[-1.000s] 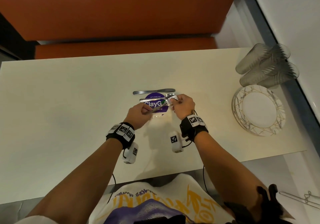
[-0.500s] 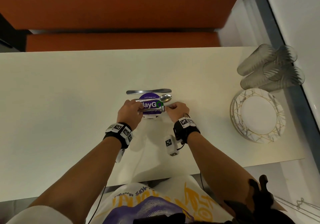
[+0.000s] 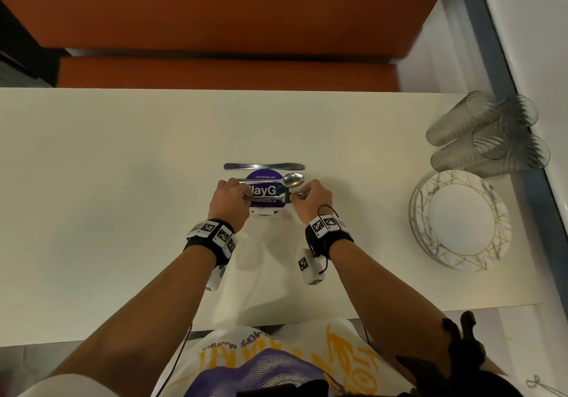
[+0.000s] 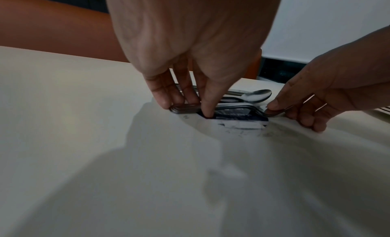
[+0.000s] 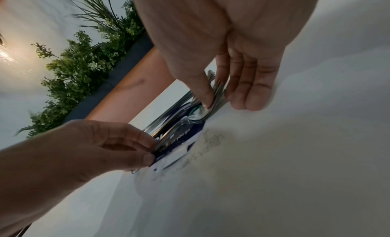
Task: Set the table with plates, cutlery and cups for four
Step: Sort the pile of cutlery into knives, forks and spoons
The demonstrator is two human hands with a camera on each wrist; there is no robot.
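On the purple round sticker (image 3: 265, 188) at mid-table, both hands pinch a small stack of forks (image 4: 230, 108) lying crosswise. The left hand (image 3: 231, 195) holds the handle ends between thumb and fingertips; the right hand (image 3: 314, 197) nips the neck just behind the tines, thumb on top and fingers curled beneath. Both wrists are bent down, palms facing the table (image 3: 123, 181), forearms converging from the near edge.

To do this step well, I would judge that the stack should be squared first, so the handles line up, then lifted level with even pressure at both ends; a loose pinch could let one fork slide out and clatter.

Just beyond the forks on the sticker lies a spoon (image 3: 292, 179), bowl to the right, and beyond that a knife (image 3: 264, 166) at the sticker's far edge. Well to the right of the sticker sit the stacked plates (image 3: 461, 221), and past them the clear cups (image 3: 488, 135) lying on their sides near the far right corner. No place appears laid yet.
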